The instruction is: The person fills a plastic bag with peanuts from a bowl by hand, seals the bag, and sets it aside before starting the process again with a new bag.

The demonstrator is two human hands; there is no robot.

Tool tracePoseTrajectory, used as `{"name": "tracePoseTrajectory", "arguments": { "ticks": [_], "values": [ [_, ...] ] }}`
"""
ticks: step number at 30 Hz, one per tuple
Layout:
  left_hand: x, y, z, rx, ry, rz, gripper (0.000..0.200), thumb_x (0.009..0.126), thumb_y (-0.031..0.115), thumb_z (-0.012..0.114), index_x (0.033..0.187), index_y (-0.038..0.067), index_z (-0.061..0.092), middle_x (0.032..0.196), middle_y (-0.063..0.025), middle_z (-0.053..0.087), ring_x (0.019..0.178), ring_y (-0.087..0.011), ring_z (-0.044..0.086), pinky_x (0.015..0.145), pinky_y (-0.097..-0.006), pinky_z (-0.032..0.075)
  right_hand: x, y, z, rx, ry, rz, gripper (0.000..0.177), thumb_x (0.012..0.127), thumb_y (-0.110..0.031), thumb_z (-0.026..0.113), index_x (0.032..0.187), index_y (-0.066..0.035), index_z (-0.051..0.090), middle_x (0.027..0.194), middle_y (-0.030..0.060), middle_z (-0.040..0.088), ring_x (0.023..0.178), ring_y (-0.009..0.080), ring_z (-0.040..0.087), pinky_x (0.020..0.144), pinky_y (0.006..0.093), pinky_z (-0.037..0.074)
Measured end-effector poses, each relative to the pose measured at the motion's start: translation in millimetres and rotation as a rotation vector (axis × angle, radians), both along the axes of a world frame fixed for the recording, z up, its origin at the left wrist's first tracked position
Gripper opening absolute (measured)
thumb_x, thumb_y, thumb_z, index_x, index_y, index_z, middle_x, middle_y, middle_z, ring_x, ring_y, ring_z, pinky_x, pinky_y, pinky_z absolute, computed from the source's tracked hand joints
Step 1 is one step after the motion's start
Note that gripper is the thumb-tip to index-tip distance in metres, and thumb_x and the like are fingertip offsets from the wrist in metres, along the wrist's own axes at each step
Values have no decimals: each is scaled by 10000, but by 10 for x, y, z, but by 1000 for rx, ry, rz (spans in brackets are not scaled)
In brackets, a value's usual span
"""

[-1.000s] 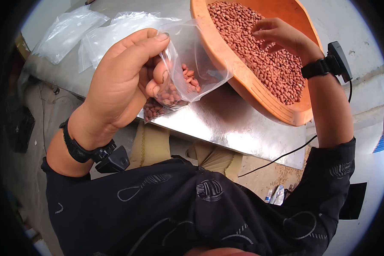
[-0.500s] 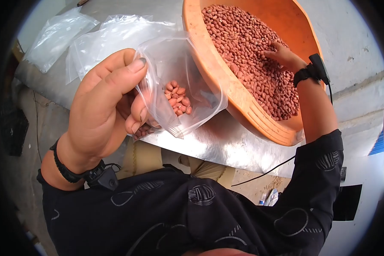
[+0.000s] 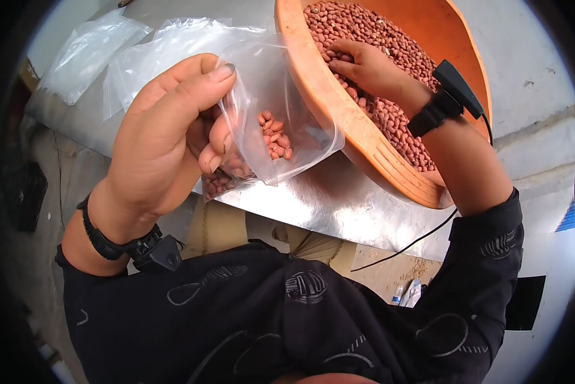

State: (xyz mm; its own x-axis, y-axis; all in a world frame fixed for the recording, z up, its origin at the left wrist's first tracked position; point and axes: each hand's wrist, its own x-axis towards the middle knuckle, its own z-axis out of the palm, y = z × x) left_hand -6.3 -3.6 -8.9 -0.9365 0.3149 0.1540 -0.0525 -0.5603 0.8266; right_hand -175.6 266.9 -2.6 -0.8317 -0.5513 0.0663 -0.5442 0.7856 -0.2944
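My left hand (image 3: pixel 166 134) pinches the rim of a clear plastic bag (image 3: pixel 300 137), holding it up beside an orange basin. Reddish peanuts (image 3: pixel 276 137) lie inside the bag, and more show through plastic below my fingers. The orange basin (image 3: pixel 338 121) is tilted and holds a large heap of red-skinned peanuts (image 3: pixel 390 125). Over the heap, near the basin's left wall, my right hand (image 3: pixel 374 70) has its fingers curled down among the peanuts, fingertips partly hidden. Whether it has peanuts in its grip is not clear.
Flat clear plastic bags (image 3: pixel 89 54) lie on the metal table (image 3: pixel 338 208) at the upper left. A black cable (image 3: pixel 409 249) runs from my right wrist device past the table's front edge. Small litter (image 3: pixel 410 293) lies on the floor below.
My right hand has moved left across the peanut heap towards the basin's near wall, and its fingers have curled more. My left hand and the bag have shifted slightly right.
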Motion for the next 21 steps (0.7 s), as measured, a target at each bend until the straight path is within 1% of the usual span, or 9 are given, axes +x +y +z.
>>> {"name": "tracePoseTrajectory", "arguments": {
  "ticks": [1, 2, 3, 8, 11, 12, 17, 19, 21],
  "values": [
    [1, -17, 13, 2, -13, -19, 187, 918, 181, 457, 801, 45, 511, 588, -24, 527, 454, -61, 418, 454, -182, 368, 83, -19, 38, -40, -63, -28, 224, 862, -176, 594, 1019, -19, 566, 761, -16, 539, 603, 50, 506, 521, 207, 436],
    [9, -8, 20, -6, -3, -1, 192, 929, 178, 432, 819, 37, 503, 590, -18, 508, 447, -52, 391, 443, -171, 348, 134, -3, 46, -7, 16, 19, 172, 870, -127, 563, 1006, -24, 573, 740, -22, 548, 558, 39, 495, 483, 205, 428],
    [16, 22, 25, -13, 6, 18, 199, 939, 176, 407, 836, 30, 496, 591, -12, 489, 439, -43, 363, 431, -159, 327, 192, -8, 129, 15, -84, -61, 160, 872, -109, 550, 998, -14, 574, 759, -20, 560, 551, 38, 490, 475, 205, 424],
    [0, 16, -16, -27, 97, 16, 206, 950, 152, 381, 797, 44, 469, 606, -1, 475, 452, -34, 351, 447, -154, 309, 301, 134, 386, 189, -5, -45, 116, 852, -80, 568, 932, 2, 586, 817, 20, 577, 788, 106, 525, 743, 243, 432],
    [-28, -23, -36, 13, 65, -50, 182, 906, 182, 491, 772, 60, 503, 599, -14, 545, 454, -60, 461, 468, -218, 434, 284, 221, 479, 13, 104, 78, 172, 814, -156, 605, 929, -29, 614, 757, 64, 611, 698, 147, 567, 670, 293, 463],
    [-28, -19, -40, 19, 76, -46, 180, 904, 182, 494, 770, 62, 500, 597, -14, 544, 455, -62, 466, 471, -220, 439, 508, 25, 662, 65, 44, -16, 120, 864, -101, 568, 936, -11, 601, 795, 2, 542, 737, 71, 517, 666, 231, 444],
    [-8, -7, -32, 18, 92, -34, 163, 896, 181, 510, 784, 62, 501, 604, -13, 542, 469, -66, 467, 477, -218, 432, 1026, -539, 1083, -294, -448, 64, 164, 866, -120, 575, 987, -20, 621, 785, 18, 596, 684, 81, 564, 625, 219, 468],
    [-2, 0, -29, 22, 91, -34, 156, 895, 180, 513, 797, 58, 508, 615, -14, 541, 485, -67, 464, 479, -207, 414, 1155, -752, 1046, -296, -444, 239, 163, 855, -115, 587, 969, -9, 634, 767, 32, 620, 672, 99, 576, 622, 227, 475],
    [8, 3, -34, 26, 88, -35, 151, 893, 179, 517, 808, 55, 515, 625, -16, 540, 500, -69, 460, 481, -197, 397, 1237, -935, 983, -144, -316, 355, 187, 853, -136, 588, 981, -7, 631, 781, 59, 632, 694, 131, 582, 645, 251, 478]
  ]
}}
